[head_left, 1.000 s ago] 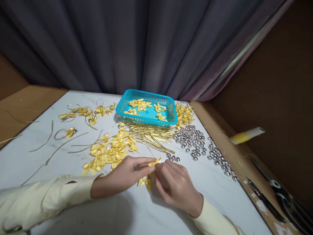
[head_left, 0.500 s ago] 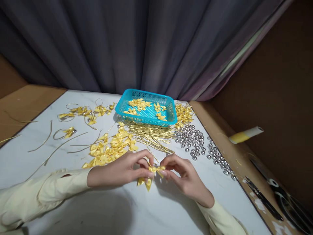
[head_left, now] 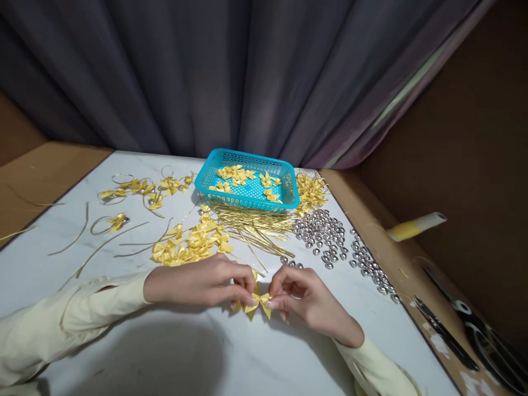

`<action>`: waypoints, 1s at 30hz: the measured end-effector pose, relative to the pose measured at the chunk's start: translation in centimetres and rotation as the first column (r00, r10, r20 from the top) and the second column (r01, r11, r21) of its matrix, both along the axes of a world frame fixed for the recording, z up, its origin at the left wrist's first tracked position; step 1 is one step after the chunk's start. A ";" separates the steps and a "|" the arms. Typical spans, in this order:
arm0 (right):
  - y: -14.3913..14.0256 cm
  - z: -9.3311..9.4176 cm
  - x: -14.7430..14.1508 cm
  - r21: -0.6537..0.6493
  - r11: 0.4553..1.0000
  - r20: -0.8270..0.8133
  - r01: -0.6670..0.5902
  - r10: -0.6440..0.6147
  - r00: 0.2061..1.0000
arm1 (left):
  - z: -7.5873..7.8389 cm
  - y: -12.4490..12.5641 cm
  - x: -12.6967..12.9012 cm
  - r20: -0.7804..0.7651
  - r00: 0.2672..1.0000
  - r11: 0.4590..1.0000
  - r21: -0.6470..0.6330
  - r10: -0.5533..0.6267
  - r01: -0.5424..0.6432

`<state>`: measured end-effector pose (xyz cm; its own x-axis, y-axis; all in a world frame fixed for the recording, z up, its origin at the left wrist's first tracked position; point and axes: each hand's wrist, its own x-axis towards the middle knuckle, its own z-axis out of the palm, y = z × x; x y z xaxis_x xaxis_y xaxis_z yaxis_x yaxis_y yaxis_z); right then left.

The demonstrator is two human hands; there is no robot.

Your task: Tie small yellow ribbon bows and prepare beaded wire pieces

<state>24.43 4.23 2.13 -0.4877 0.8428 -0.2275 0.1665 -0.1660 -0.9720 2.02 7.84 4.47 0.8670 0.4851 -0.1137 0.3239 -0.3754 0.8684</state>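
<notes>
A person in pale yellow sleeves works at a white table [head_left: 231, 363]. The left hand [head_left: 202, 283] has its fingertips closed in a pinch on one wing of a small yellow satin bow [head_left: 258, 302]. The bow's long axis runs left to right between the two hands, and its cut tails point down toward the tabletop (a second bow may sit behind it; this is hard to tell). The right hand [head_left: 307, 300] pinches the opposite wing, its other fingers curled in. Just beyond the left fingers lies a heap of glossy yellow bows [head_left: 190, 245]; beyond both hands, thin gold wires [head_left: 256, 228] and a perforated turquoise basket [head_left: 284, 206]; beyond the right fingers, round silver bells [head_left: 325, 234].
</notes>
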 end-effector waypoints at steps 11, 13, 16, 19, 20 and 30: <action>0.4 -0.6 -0.6 -0.406 0.913 -0.037 -0.040 0.028 0.999 | -1.2 -0.8 0.3 -0.093 0.993 0.917 0.385 -0.069 0.099; 0.4 -0.4 -0.7 -0.431 0.902 -0.013 -0.042 0.040 0.999 | -1.3 -0.9 0.2 -0.074 0.993 0.883 0.455 -0.095 0.118; 0.4 -0.3 -0.9 -0.423 0.906 0.072 -0.021 0.056 0.996 | -1.6 -0.9 0.4 -0.078 0.990 0.849 0.510 -0.117 0.140; 0.7 -0.8 -0.8 -0.350 0.936 0.161 0.044 0.014 0.987 | -1.9 -0.7 0.6 -0.110 0.993 0.879 0.468 -0.050 0.097; 0.9 -1.0 -0.7 -0.323 0.944 0.180 0.067 -0.008 0.984 | -2.0 -0.5 0.6 -0.120 0.993 0.902 0.426 -0.020 0.070; 2.1 -1.4 1.0 -0.100 0.989 0.318 0.109 -0.072 0.945 | -2.2 4.6 -3.5 -0.216 0.952 0.832 0.552 0.215 -0.063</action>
<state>25.41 6.32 0.77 -0.2994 0.8392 -0.4540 0.4385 -0.3016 -0.8466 -1.47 12.48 2.24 0.7614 0.6482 -0.0114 0.5913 -0.6871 0.4223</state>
